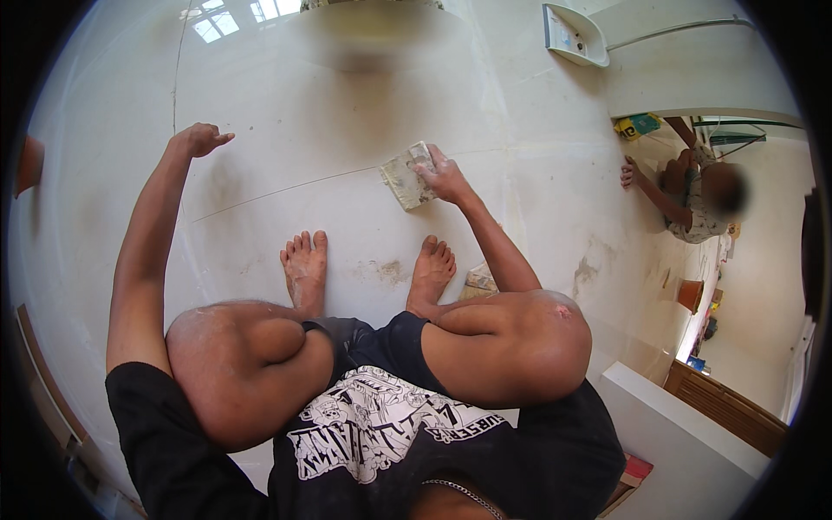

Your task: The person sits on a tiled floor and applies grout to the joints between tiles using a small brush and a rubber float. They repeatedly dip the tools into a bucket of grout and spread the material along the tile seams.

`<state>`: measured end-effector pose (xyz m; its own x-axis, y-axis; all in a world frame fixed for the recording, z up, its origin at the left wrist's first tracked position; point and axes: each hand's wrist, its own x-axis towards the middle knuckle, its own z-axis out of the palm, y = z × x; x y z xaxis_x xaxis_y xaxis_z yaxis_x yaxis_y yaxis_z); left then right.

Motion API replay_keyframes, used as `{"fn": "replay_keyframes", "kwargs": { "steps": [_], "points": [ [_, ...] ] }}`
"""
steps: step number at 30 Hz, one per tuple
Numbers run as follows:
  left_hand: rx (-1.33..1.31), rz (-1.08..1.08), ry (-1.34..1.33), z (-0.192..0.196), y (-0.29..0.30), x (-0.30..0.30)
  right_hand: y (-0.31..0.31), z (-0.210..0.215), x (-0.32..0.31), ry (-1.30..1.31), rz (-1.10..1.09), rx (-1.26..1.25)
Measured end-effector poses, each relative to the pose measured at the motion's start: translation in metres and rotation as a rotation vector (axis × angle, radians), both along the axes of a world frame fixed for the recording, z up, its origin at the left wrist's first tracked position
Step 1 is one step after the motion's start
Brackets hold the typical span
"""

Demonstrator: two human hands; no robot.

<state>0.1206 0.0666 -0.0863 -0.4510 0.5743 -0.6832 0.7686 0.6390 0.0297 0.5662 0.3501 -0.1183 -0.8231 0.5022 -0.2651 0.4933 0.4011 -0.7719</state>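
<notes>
My right hand [445, 178] grips a flat, folded, stained cloth [400, 180] by its right side, resting it on the glossy pale tile floor [286, 160]. The cloth lies over the right end of a thin dark tile joint. Out to the left, my left hand [202, 139] is near another joint; its fingers are curled in with one digit pointing right, and nothing shows in it. I squat with both bare feet on the floor between my arms. Behind my right foot lies another crumpled, stained piece [479, 282], partly hidden by my leg.
A white dustpan [575, 36] with a long handle lies at the upper right. Another person [693, 195] crouches on the right, by a yellow-green bag [639, 126]. A brown pot [691, 295] stands farther right. A low white wall [685, 442] rises at the lower right.
</notes>
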Motion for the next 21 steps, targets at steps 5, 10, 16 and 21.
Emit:
{"fn": "replay_keyframes", "kwargs": {
  "steps": [5,10,16,21],
  "points": [
    [-0.011,-0.003,0.011,0.0,-0.003,-0.004,-0.023,-0.013,-0.012,0.024,0.017,-0.004],
    [0.005,0.092,0.005,0.022,0.003,-0.005,-0.065,-0.024,-0.022,-0.037,-0.026,-0.346],
    [0.098,0.258,-0.018,0.05,0.031,-0.024,-0.088,-0.012,-0.008,0.218,-0.363,-0.866],
    [-0.05,0.022,0.054,0.018,0.026,-0.011,-0.08,0.033,-0.001,0.301,-0.019,0.145]
  ]
}}
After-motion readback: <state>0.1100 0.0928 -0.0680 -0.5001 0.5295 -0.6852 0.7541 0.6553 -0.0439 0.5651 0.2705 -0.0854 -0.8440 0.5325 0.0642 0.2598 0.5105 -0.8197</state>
